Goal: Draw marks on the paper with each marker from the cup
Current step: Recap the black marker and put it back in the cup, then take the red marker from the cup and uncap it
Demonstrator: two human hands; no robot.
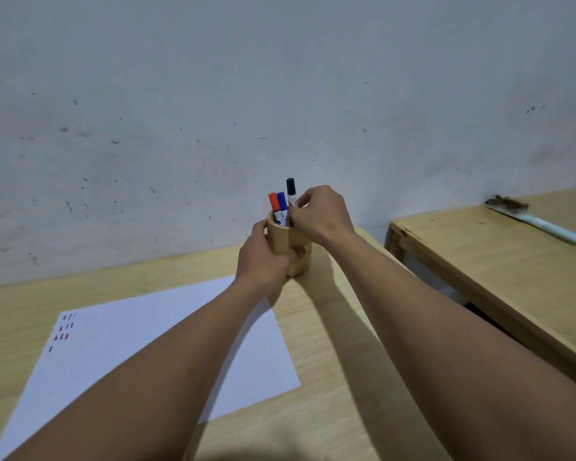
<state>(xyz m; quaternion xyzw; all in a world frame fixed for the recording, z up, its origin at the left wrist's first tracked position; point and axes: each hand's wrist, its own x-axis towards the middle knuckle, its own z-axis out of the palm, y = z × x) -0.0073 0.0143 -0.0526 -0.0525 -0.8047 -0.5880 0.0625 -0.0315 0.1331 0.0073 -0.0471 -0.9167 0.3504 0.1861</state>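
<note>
- Both forearms fill the near part of the view, reaching fwd over the paper (167,344) toward the cup (291,251) at the far edge of the table (330,377)
- Paper lies flat near-left of the cup, w/ a small cluster of short red, blue and dark marks (64,329) near its left corner – most of the sheet is blank
- Left hand (263,261) is wrapped round the wooden cup, thumb across the front, fingers curled behind – clamped on it, steadying it upright
- Right hand (323,214) sits at the cup's rim, fingertips pinched together on the barrel of the black marker (290,191), which stands higher than the other 2
- Red marker (273,201) and blue marker (282,201) stand in the cup just left of the black one, caps up, touching or nearly so
- Step in hand, as I read it: lifting the black marker out. Do it well by pulling straight up along the barrel, keeping the left grip firm so the cup doesn't tip or slide
- Watch the neighbours – a slanted pull could drag the blue one along
- Cap's on, so it needs removing before marking
- 2nd table (479,261) to the right holds a brush (539,224), well apart – no obstacle
- Left forearm overhangs the sheet; may need to shift it to reach blank space
</note>
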